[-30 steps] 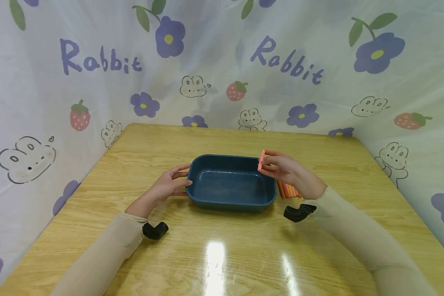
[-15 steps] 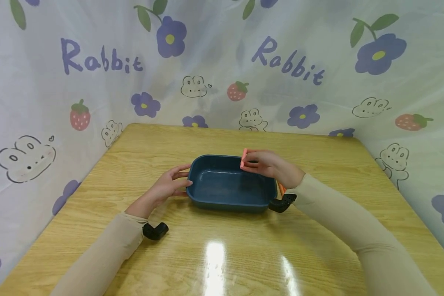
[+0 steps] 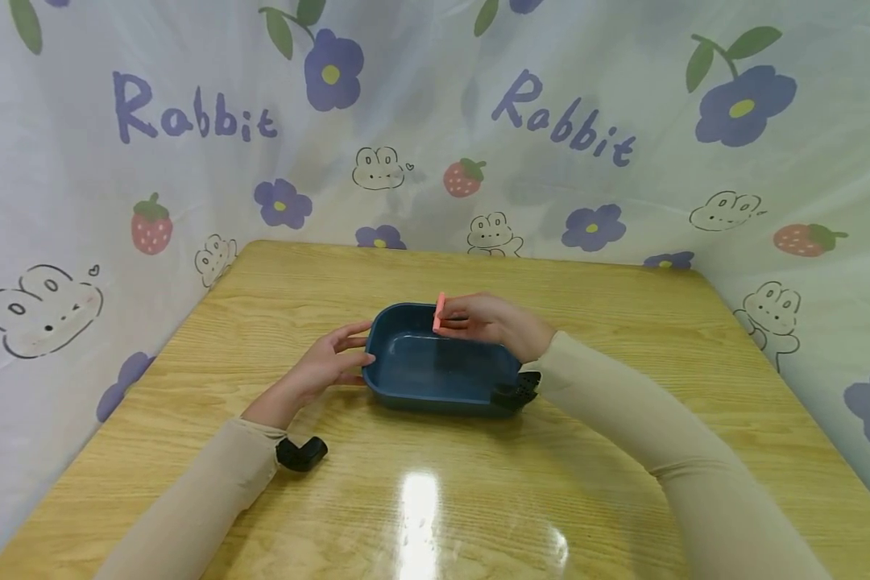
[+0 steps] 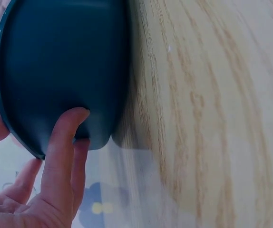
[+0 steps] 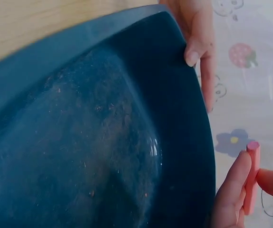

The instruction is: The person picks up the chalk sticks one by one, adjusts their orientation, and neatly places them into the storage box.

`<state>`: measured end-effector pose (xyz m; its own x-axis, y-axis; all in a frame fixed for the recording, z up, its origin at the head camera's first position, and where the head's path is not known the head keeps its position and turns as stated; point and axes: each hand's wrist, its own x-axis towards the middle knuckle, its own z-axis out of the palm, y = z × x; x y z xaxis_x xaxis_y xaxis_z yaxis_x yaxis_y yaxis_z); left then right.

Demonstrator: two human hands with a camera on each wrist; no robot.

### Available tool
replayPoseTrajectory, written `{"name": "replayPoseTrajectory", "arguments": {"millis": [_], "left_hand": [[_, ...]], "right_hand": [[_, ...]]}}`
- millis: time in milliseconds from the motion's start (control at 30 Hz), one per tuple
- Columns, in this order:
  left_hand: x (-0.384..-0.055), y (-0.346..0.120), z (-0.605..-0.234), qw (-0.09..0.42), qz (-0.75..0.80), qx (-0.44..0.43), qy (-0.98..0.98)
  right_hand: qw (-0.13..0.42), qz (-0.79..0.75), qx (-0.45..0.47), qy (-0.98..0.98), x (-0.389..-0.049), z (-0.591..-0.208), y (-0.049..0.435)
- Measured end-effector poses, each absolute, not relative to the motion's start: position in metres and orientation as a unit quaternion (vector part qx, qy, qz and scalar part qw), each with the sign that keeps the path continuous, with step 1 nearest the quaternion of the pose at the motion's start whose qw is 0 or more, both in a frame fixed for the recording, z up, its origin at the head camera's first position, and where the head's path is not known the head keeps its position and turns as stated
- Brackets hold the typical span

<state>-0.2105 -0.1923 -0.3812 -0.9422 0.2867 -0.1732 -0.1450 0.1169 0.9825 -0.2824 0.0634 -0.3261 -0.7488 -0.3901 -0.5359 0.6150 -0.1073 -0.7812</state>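
Note:
A dark blue rectangular basin (image 3: 435,401) with rounded corners stands on the wooden table. At its left end my left hand (image 3: 321,364) holds it, thumb over the rim and fingers spread along the outer wall. My right hand (image 3: 499,321) is above the far part of the basin, pinching a short pink stick (image 5: 251,183), round like a piece of chalk, between thumb and fingers. The stick points upward near the back rim in the head view. Inside, the basin's visible floor (image 5: 79,142) shows only small specks and scuffs.
Each wrist carries a black camera mount; the left mount (image 3: 302,453) is over the table and the right mount (image 3: 518,391) overlaps the basin's front right corner. A white printed cloth (image 3: 435,121) hangs behind the wooden table (image 3: 319,524) and along its sides.
My right hand has moved left over the basin with the pink stick. Its forearm now hides the row of orange and pink sticks seen earlier right of the basin. The left hand stays put.

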Motion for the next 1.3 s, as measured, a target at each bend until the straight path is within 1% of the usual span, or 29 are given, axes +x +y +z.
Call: {"name": "replayPoseTrajectory", "arguments": {"millis": [367,767,933,1300], "left_hand": [[-0.211,-0.194,-0.381,0.162,0.664,0.042,0.729],[-0.214,-0.195,-0.379,0.165,0.66,0.042,0.732],[-0.213,-0.193,-0.379,0.166,0.66,0.04,0.732],[-0.212,-0.192,-0.381,0.167,0.666,0.045,0.726]], "right_hand": [[0.385,-0.706,0.09,0.587,-0.29,-0.332,0.038],[0.448,-0.629,0.045,0.634,-0.304,-0.342,0.008],[0.473,-0.609,0.048,0.635,-0.31,-0.353,0.001],[0.503,-0.557,0.068,0.658,-0.308,-0.365,-0.007]]}}
